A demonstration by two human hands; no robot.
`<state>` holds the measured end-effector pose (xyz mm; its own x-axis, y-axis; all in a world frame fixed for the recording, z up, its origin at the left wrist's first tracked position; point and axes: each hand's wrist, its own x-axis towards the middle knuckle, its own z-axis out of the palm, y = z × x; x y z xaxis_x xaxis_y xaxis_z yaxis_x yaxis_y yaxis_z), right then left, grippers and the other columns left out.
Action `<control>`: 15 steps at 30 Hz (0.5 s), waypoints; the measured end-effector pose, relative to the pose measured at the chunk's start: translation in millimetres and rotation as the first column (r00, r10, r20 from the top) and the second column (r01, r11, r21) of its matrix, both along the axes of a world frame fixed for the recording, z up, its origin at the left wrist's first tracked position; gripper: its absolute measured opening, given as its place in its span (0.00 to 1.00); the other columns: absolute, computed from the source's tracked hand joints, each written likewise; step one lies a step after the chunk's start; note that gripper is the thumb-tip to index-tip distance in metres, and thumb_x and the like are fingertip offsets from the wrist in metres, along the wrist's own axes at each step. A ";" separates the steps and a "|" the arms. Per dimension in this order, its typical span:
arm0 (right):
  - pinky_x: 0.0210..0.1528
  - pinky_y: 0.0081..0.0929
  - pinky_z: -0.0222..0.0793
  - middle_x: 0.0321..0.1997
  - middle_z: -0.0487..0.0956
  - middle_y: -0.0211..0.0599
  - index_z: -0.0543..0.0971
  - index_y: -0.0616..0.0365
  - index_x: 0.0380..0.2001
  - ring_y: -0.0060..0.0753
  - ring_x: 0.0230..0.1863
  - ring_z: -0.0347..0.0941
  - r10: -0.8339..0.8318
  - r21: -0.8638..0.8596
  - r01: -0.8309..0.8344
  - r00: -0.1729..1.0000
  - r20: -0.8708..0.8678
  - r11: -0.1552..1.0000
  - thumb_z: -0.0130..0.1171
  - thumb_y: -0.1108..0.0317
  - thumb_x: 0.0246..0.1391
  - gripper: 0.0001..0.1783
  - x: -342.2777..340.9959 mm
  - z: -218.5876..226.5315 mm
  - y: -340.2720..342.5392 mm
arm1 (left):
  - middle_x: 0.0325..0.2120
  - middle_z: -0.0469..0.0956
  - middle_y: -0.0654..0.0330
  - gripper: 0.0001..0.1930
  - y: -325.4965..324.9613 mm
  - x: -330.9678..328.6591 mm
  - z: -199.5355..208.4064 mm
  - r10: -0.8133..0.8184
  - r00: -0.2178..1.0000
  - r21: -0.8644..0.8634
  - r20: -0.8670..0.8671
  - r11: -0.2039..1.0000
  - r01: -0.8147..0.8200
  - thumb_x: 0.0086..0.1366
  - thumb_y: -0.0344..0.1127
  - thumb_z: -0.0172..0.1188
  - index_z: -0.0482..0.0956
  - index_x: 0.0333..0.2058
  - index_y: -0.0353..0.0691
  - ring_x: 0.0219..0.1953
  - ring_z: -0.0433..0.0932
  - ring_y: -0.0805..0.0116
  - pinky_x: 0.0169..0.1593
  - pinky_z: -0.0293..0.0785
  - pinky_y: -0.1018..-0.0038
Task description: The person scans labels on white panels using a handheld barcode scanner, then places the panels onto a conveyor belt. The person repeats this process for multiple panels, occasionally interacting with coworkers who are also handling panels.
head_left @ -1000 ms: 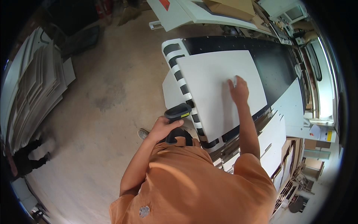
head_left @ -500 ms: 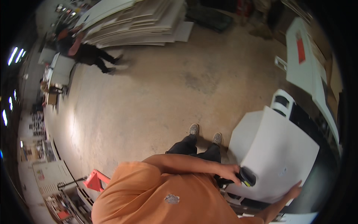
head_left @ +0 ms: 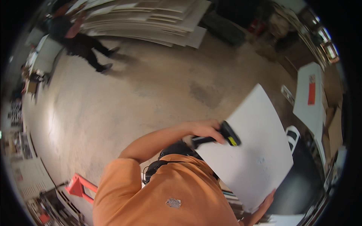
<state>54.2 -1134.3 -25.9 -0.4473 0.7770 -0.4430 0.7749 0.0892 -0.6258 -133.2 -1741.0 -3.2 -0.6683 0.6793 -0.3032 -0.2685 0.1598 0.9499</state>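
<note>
My left hand (head_left: 208, 130) is wrapped round a black handheld barcode scanner (head_left: 229, 132) with a yellow-green patch. The scanner's head lies over the left part of a large white panel (head_left: 258, 150); whether they touch I cannot tell. At the panel's lower right edge, my right hand (head_left: 267, 203) grips the border, its fingers partly hidden. The panel is tilted in front of my body and bears small faint marks. A dark surface (head_left: 301, 165) shows beyond its right edge.
Another person (head_left: 81, 39) stands at the upper left beside a tall stack of white boards (head_left: 151, 20). A white panel with a red label (head_left: 311, 90) leans at the right near cardboard (head_left: 333, 128). Something with a red frame (head_left: 77, 186) stands at my lower left.
The white panel has come left, closer to my body, and turned, with my right hand on its edge. My left hand has moved up and left with the scanner. The view has shifted.
</note>
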 end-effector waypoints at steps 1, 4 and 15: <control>0.63 0.36 0.67 0.59 0.77 0.49 0.70 0.74 0.61 0.42 0.58 0.73 0.053 -0.053 -0.055 0.998 -0.047 0.997 0.49 0.39 0.66 0.42 -5.3 2.4 -31.8 | 0.22 0.79 0.62 0.22 -34.0 1.7 3.1 0.025 0.998 0.020 0.051 0.999 -0.026 0.54 0.50 0.70 0.84 0.28 0.31 0.27 0.75 0.72 0.32 0.71 0.71; 0.62 0.34 0.67 0.55 0.79 0.51 0.74 0.74 0.57 0.41 0.57 0.74 0.091 0.184 -0.102 0.993 0.071 0.978 0.53 0.40 0.64 0.41 -45.0 -2.2 -114.6 | 0.39 0.82 0.62 0.23 -126.3 13.4 4.9 0.134 0.984 -0.021 0.120 0.991 -0.132 0.53 0.36 0.72 0.81 0.47 0.33 0.43 0.77 0.74 0.50 0.73 0.75; 0.43 0.33 0.67 0.30 0.77 0.39 0.79 0.70 0.30 0.31 0.34 0.67 0.435 0.284 -0.366 0.869 -0.236 0.886 0.55 0.43 0.64 0.33 -358.1 14.9 -398.5 | 0.41 0.81 0.62 0.27 -357.6 -19.5 -34.7 0.734 0.638 0.009 0.232 0.655 -0.756 0.46 0.34 0.65 0.79 0.49 0.36 0.43 0.78 0.69 0.51 0.74 0.71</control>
